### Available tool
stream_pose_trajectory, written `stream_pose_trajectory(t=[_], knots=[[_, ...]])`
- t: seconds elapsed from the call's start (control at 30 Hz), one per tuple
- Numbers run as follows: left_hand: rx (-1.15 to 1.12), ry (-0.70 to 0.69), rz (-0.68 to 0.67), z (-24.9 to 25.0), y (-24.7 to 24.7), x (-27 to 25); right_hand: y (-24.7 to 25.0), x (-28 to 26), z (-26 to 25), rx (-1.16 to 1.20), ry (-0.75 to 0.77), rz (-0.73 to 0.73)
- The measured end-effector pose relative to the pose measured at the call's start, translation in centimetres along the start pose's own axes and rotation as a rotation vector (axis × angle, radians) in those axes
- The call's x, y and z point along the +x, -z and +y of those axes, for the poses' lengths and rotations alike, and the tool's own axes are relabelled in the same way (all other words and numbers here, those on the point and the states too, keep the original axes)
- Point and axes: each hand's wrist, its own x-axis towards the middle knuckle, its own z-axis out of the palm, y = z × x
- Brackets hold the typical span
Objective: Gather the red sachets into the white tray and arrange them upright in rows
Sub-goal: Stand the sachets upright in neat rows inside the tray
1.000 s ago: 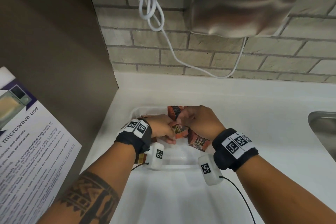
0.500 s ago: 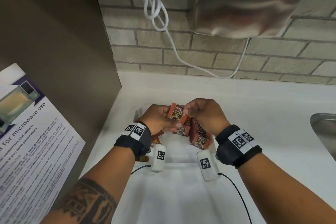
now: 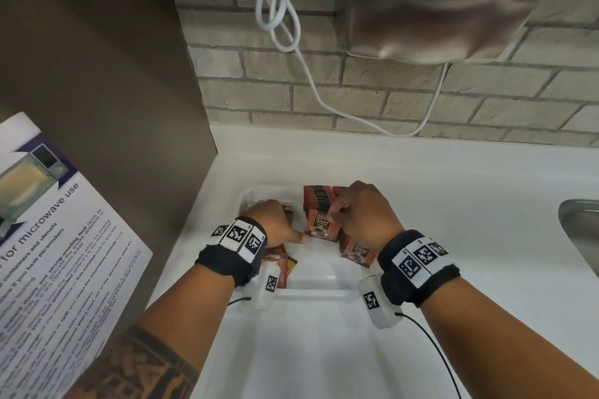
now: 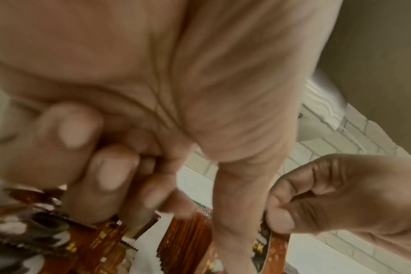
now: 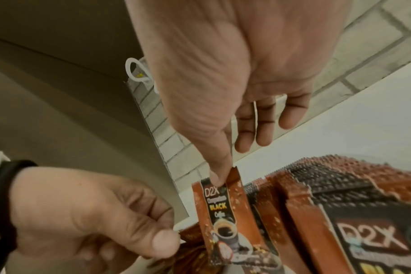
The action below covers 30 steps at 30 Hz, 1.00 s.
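A white tray [image 3: 311,293] sits on the counter and holds two rows of red sachets standing upright [image 3: 316,199]. My right hand [image 3: 335,215] pinches the top edge of the front sachet [image 3: 319,228] of the left row, thumb on its face [image 5: 219,178]. My left hand [image 3: 293,233] has its fingers curled, and its thumb tip touches that sachet's lower left corner [image 5: 162,242]. Several loose sachets [image 3: 282,266] lie flat in the tray's left part, partly hidden under my left wrist. The right row's front sachet [image 3: 358,253] stands by my right wrist.
A brown panel [image 3: 113,107] closes off the counter's left side, with a microwave notice [image 3: 48,236] in front of it. A steel sink [image 3: 580,236] is at the right edge. A hand dryer [image 3: 447,0] and its white cable [image 3: 308,74] hang on the brick wall behind.
Both hands held one sachet up above the tray half a second ago. They have come down, and the sachet now stands at the front of the left row.
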Motion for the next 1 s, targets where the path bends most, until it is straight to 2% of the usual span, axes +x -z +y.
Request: stream_pose_trajectory(t=[0.07,0.17,0.27,0.63,1.0], knots=[[0.065,-0.057,-0.088,0.8,-0.2,-0.4,-0.4,-0.1,0.1,-0.063,-0.009,-0.023],[0.025,-0.131,-0.245,2.5,-0.9,-0.7,-0.5,-0.2,0.0,-0.127,-0.019,-0.065],[0.034,-0.152,-0.319,3.9,-1.4,-0.4,-0.4,-0.2,-0.4,-0.144,-0.038,-0.097],[0.087,-0.111,-0.351,4.6,-2.5,2.3,-0.3,-0.1,-0.8,-0.195,-0.036,-0.123],[0.082,-0.118,-0.376,4.8,-2.2,2.0,-0.5,0.0,-0.2,-0.154,-0.046,-0.121]])
